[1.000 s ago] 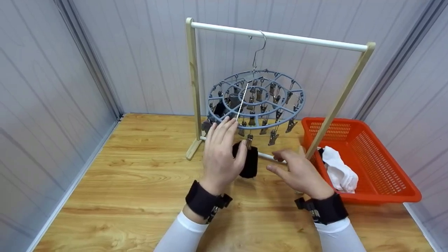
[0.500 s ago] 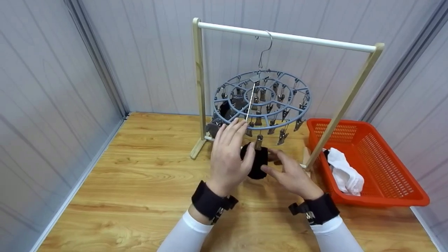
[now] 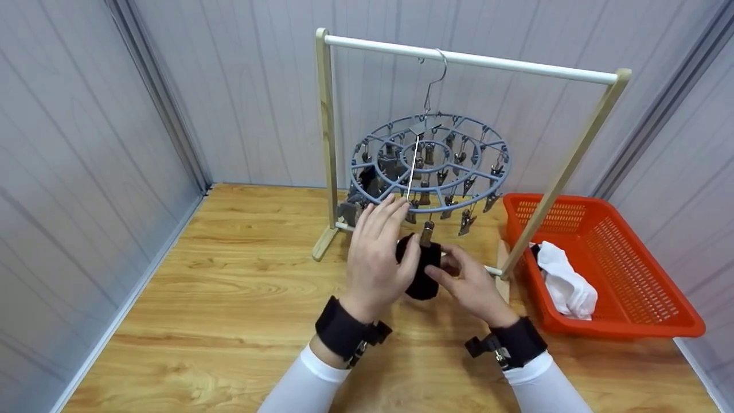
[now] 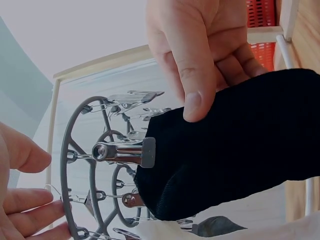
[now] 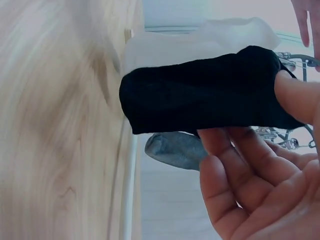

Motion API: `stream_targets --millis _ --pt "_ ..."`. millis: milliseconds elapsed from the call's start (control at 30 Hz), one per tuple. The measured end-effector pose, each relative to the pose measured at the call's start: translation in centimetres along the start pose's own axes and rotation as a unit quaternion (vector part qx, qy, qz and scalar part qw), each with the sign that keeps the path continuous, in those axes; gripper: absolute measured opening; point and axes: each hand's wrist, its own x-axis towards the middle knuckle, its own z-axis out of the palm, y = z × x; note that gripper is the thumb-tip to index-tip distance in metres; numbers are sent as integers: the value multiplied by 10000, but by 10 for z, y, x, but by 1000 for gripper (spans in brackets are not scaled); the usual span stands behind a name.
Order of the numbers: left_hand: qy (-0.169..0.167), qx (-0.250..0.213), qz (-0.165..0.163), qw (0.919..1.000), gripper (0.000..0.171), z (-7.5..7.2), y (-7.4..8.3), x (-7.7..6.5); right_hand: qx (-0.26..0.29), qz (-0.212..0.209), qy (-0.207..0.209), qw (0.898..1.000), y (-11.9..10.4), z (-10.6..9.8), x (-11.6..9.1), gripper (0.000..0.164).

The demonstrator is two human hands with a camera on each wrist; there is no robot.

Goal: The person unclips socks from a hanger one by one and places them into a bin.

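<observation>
A black sock (image 3: 423, 282) hangs from a metal clip (image 3: 428, 234) at the near edge of the round blue-grey clip hanger (image 3: 453, 204). My right hand (image 3: 473, 287) pinches the sock's right edge just below the clip, thumb in front and fingers behind. In the left wrist view that thumb lies on the black cloth (image 4: 240, 145) close to the clip's jaws. My left hand (image 3: 375, 258) is raised beside the sock, fingers extended up to the hanger's near rim. It hides part of the sock and rim in the head view.
The hanger hooks over the white bar (image 3: 516, 66) of a wooden stand. Dark and grey socks (image 3: 348, 212) hang at its left, and a pale sock (image 5: 190, 47) shows behind the black one. At right, a red basket (image 3: 648, 275) holds white socks (image 3: 565, 281).
My right hand has moved left from beside the basket to the black sock and now pinches it. The left hand keeps its place at the rim.
</observation>
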Motion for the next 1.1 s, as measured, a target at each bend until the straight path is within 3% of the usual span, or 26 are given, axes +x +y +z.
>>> stream_targets --millis 200,567,800,967,1100 --pt "-51 -8 34 10000 48 1 0 0 440 21 -71 9990 0 3 0 56" --pt "-43 -8 63 10000 46 1 -1 0 73 -409 -298 9987 2 5 -1 28" --pt "180 -153 88 9997 46 -5 0 3 211 -439 -444 9978 1 3 -1 25" --pt "436 -269 113 9986 35 -7 3 4 280 -412 -545 9973 2 2 -2 25" --pt "262 -446 163 9985 22 -5 3 3 376 -556 -593 9960 2 2 -2 24"
